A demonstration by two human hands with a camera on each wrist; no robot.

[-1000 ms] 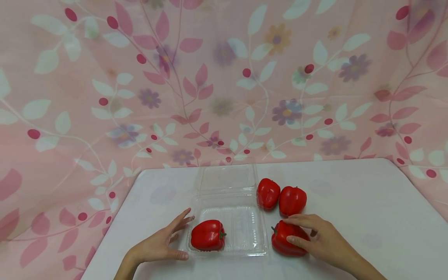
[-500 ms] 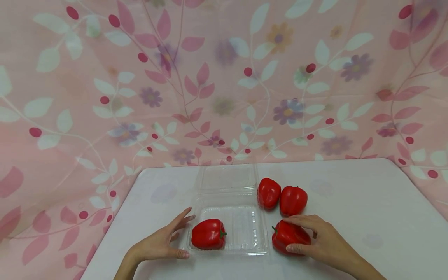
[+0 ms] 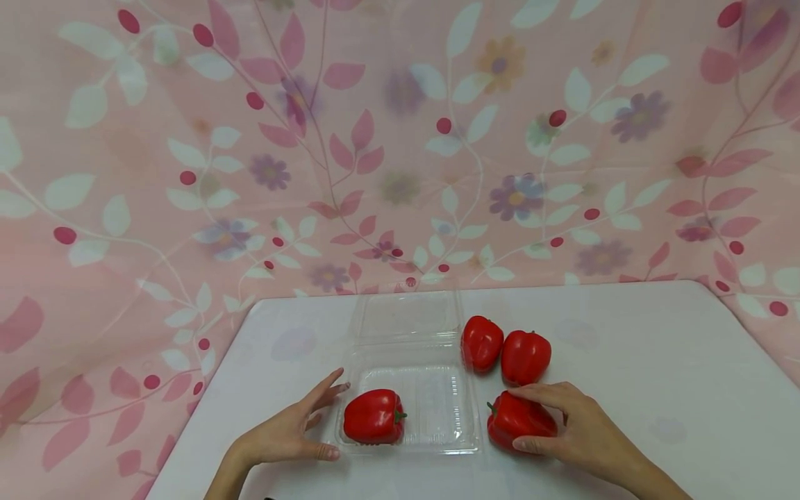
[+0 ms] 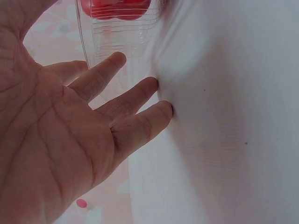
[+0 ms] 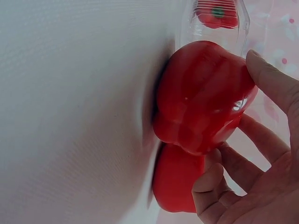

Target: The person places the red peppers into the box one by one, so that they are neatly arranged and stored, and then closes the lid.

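Right hand [image 3: 575,427]: clamped on the front pepper [image 3: 517,420], thumb on the near side, fingers on the far side.
Front pepper position: on the white table [image 3: 625,347], right of the clear container [image 3: 431,403] (stem toward the container).
Left hand [image 3: 281,432]: fingers spread apart, beside the container's left edge.
Boxed pepper [image 3: 373,417]: lying in the container, left side, stem pointing right.
Rear peppers [image 3: 526,356]: two, side by side, beyond the front pepper.
Lid [image 3: 409,316]: folded back, open.

Head view: right hand [image 3: 578,427] covers near pepper [image 3: 515,420] at 3 o'clock; dark speck [image 3: 269,498], 6 o'clock edge, too small. Left-wrist view: boxed pepper [image 4: 117,8] cropped, 12 o'clock.
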